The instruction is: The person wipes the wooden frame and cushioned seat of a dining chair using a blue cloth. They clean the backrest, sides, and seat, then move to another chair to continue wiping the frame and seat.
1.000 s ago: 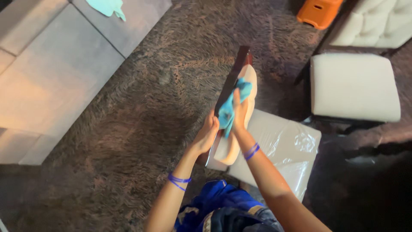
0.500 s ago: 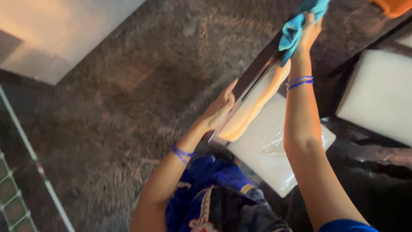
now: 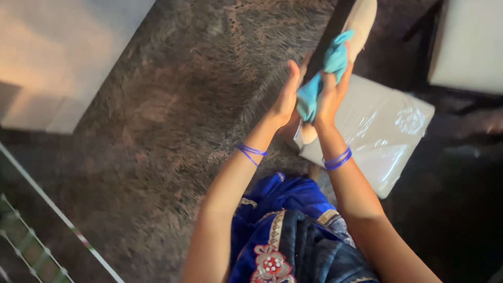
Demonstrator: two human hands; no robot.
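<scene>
1 shaggy brown rug (image 3: pixel 173 105) spreads beneath 1 plastic-wrapped white cushion (image 3: pixel 377 131), the landmark, with 1 pale sofa (image 3: pixel 57 57) well to its left. Above the cushion's left edge stands 1 dark-framed cream board (image 3: pixel 361 21). There, 2 hands sit close together: the left hand (image 3: pixel 287 97) flat against the board's edge, the right hand (image 3: pixel 329 97) clamped on 1 blue cloth (image 3: pixel 322 78) pressed to the board.

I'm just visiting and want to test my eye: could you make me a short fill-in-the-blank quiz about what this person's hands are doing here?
1. The right hand presses a ____ cloth against the tilted chair back.
2. The left hand steadies the chair back on its ____ wooden side.
3. Both wrists wear thin ____ bangles.
4. The seat cushion under the hands is wrapped in clear ____.

Missing words: blue, dark, blue, plastic
</scene>
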